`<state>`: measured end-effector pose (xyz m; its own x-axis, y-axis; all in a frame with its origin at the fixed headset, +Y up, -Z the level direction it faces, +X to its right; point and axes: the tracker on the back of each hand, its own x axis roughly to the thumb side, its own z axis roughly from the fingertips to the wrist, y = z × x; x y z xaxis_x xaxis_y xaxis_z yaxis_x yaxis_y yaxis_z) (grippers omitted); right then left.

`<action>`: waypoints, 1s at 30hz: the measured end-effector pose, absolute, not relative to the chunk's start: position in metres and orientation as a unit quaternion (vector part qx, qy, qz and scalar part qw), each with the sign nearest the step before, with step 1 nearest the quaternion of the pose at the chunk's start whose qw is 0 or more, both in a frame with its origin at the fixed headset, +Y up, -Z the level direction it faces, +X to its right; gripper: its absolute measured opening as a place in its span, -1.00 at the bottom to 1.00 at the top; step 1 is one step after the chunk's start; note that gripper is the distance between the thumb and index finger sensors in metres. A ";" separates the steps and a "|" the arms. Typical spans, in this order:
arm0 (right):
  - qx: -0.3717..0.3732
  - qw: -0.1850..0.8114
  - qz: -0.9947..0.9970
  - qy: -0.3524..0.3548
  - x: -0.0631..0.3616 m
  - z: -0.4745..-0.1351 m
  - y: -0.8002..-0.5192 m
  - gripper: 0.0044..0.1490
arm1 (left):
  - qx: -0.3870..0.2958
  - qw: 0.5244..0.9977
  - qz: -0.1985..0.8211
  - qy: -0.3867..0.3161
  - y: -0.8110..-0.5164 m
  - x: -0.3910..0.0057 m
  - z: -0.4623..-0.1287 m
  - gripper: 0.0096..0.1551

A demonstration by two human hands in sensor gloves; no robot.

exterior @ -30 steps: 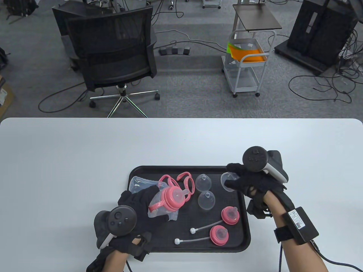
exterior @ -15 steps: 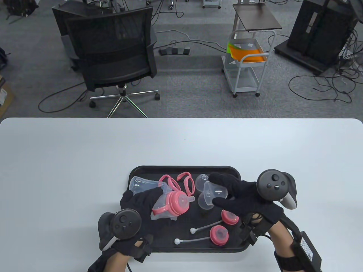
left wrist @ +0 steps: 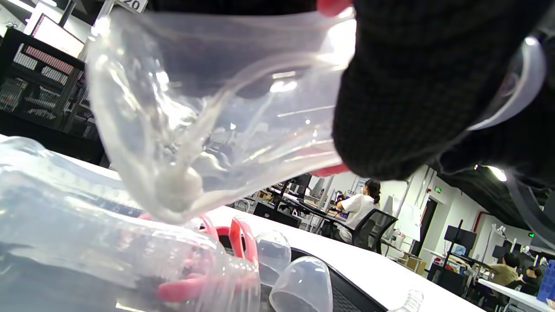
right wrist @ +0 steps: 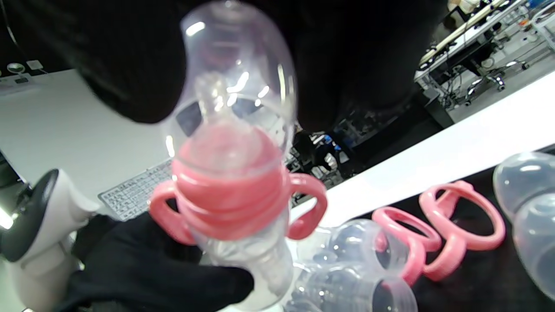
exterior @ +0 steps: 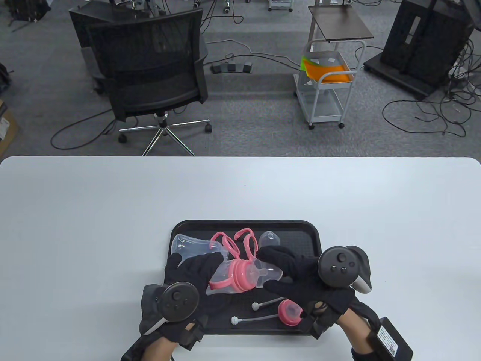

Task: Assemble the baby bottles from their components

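Observation:
My left hand [exterior: 195,270] grips a clear bottle [exterior: 225,276] with a pink collar and handles [exterior: 240,280], held on its side above the black tray [exterior: 180,229]. My right hand [exterior: 289,274] holds a clear dome cap [exterior: 268,272] over the bottle's nipple. In the right wrist view the cap [right wrist: 236,86] covers the nipple, with its rim at the pink collar [right wrist: 230,190]. The left wrist view shows the bottle body [left wrist: 208,112] under my gloved fingers [left wrist: 412,86].
On the tray lie a second clear bottle body [exterior: 188,246], loose pink handle rings [exterior: 242,240], a clear cap [exterior: 268,238], two white straws [exterior: 265,302] and a pink collar with nipple [exterior: 289,312]. The white table [exterior: 112,207] surrounds the tray.
My right hand picked the clear cap from the tray's far right and carried it left onto the bottle's nipple. My left hand turned the bottle's top to the right.

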<state>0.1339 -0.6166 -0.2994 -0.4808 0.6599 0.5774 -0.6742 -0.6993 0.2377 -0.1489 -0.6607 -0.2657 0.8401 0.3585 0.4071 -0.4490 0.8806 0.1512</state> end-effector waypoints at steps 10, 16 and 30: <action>0.341 0.387 0.856 -0.029 0.124 -0.295 -0.627 0.01 | 0.138 0.952 0.195 -0.191 -0.659 -0.146 -0.262 0.24; 0.308 0.390 0.868 -0.020 0.127 -0.301 -0.635 0.02 | 0.149 0.953 0.180 -0.194 -0.658 -0.143 -0.260 0.24; 0.332 0.357 0.870 -0.075 0.120 -0.288 -0.627 0.00 | 0.205 0.951 0.105 -0.207 -0.651 -0.133 -0.249 0.26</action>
<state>0.1199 -0.6269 -0.2877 -0.5243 0.5708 0.6319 -0.6708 -0.7339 0.1063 -0.1331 -0.6512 -0.2491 0.8928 0.1140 0.4357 -0.2837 0.8938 0.3475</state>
